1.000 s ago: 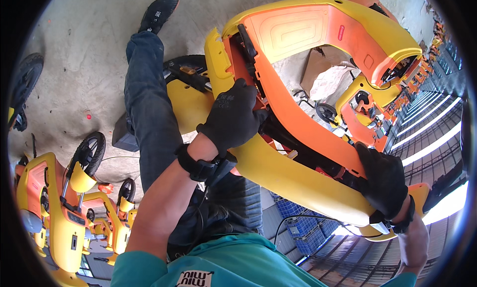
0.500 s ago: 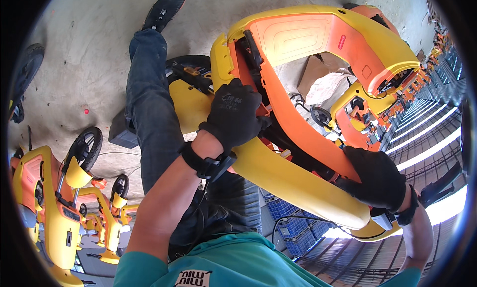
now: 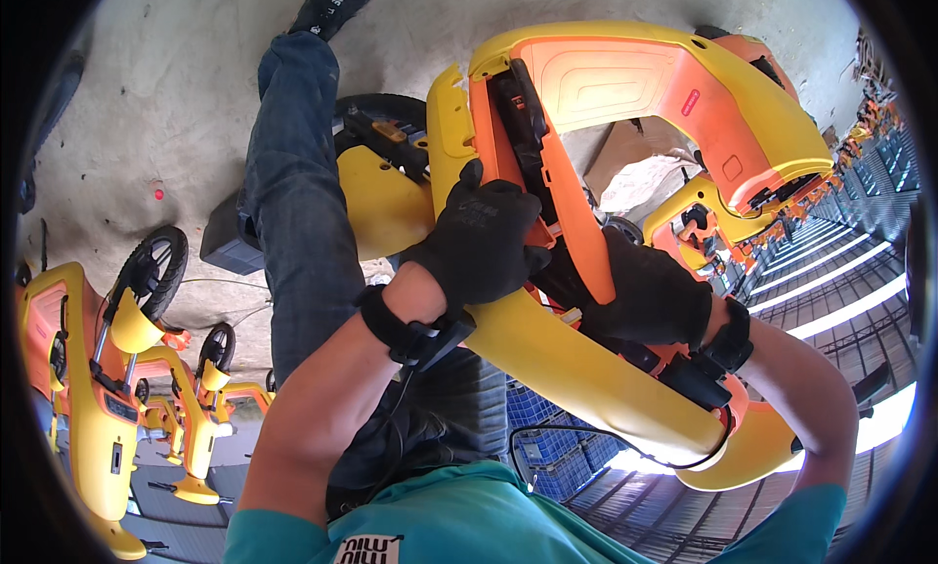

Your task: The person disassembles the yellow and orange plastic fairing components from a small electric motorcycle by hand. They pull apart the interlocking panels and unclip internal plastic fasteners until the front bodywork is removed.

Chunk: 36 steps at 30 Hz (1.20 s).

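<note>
Across the person's lap, a yellow-and-orange ride-on frame [image 3: 625, 164] is gripped: the gloved left hand [image 3: 484, 237] is clamped on its orange inner panel, the right hand [image 3: 645, 295] closed lower down. Fitting seems under way; steady bracing is needed next. Blue crates [image 3: 542, 447] below; contents cannot be told.

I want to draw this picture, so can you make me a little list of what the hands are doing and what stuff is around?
left hand: black glove, pressed on the orange panel
right hand: black glove, reaching under that panel
big thing: yellow and orange scooter frame, tipped over
leg: blue jeans, stretched along the concrete floor
left side: more yellow scooters, standing
below: blue crate
</note>
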{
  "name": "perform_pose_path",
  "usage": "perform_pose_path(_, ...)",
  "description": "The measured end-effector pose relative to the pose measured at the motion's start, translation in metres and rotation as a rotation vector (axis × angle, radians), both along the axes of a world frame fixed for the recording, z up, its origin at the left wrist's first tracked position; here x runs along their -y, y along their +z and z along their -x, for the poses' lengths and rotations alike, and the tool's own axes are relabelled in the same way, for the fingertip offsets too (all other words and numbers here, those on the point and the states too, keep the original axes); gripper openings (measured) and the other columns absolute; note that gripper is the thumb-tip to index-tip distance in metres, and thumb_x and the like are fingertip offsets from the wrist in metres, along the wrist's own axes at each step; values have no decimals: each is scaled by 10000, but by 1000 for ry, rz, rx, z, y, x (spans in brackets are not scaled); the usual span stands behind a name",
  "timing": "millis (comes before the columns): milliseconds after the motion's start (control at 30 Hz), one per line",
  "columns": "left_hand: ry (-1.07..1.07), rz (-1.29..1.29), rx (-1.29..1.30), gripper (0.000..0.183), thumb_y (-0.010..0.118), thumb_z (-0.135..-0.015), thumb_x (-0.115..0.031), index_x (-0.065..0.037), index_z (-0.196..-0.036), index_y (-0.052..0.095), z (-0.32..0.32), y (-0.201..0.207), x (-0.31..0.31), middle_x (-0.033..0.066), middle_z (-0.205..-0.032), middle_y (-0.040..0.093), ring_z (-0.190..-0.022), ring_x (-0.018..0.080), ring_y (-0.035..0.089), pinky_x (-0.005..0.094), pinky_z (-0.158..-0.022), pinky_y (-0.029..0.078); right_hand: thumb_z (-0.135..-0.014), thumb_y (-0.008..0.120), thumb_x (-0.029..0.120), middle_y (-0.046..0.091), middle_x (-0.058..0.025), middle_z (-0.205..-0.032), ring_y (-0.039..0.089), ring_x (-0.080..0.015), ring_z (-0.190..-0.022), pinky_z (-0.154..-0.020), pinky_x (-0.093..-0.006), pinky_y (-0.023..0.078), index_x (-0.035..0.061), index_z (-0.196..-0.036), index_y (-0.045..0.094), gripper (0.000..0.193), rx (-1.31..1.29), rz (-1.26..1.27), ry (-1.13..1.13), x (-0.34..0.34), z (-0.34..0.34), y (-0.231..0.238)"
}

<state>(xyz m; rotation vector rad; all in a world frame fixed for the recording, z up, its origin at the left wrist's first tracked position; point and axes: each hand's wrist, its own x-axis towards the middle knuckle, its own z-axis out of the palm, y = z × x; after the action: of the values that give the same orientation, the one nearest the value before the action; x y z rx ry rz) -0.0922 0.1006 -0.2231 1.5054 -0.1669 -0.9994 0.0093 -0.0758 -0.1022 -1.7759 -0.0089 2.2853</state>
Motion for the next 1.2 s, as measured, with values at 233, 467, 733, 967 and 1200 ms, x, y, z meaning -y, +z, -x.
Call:
perform_pose_path(233, -30, 20, -10, 461, 816, -707, -198, -11, -1088, 636, -1, 2, 6, 163, -934, 660, -1036, 365, 609, 473, -1096, 357, -777, 692, 249, 567, -187, -997, 637, -348, -803, -645, -427, 537, 147, -1208, 621, 449, 227, -204, 72, 21, 23, -3)
perform_pose_path(467, 30, 48, -13, 470, 831, -686, -181, -6, -1072, 628, -2, 5, 4, 170, -956, 641, -1018, 393, 595, 485, -1088, 362, -834, 712, 399, 645, -215, -1005, 678, -378, -896, -760, -414, 546, -31, -1345, 436, 723, -40, -148, -91, 39, -13, -5)
perform_pose_path(733, 168, 66, 3, 480, 834, -678, -201, -9, -1063, 621, 6, 5, 7, 162, -951, 601, -1026, 376, 578, 492, -1110, 356, -987, 506, 99, 640, -172, -922, 625, -318, -839, -737, -400, 506, -18, -1055, 601, 165, 308, -360, -167, 83, 30, -49)
perform_pose_path(967, -34, 27, -59, 498, 808, -705, -188, 7, -1112, 599, -7, 11, 3, 157, -974, 589, -1051, 368, 565, 521, -1141, 317, -1011, 570, 205, 616, -111, -729, 497, -129, -690, -692, -322, 483, -23, -992, 667, 249, -160, 88, -367, 59, 3, -44)
perform_pose_path(1200, -47, 32, -104, 518, 813, -676, -155, 17, -1110, 589, -6, 14, 5, 171, -986, 568, -1056, 382, 557, 542, -1165, 281, -996, 569, 199, 611, -192, -719, 480, -315, -603, -620, -371, 476, 5, -885, 649, 237, -72, 50, -353, 61, 11, -47)
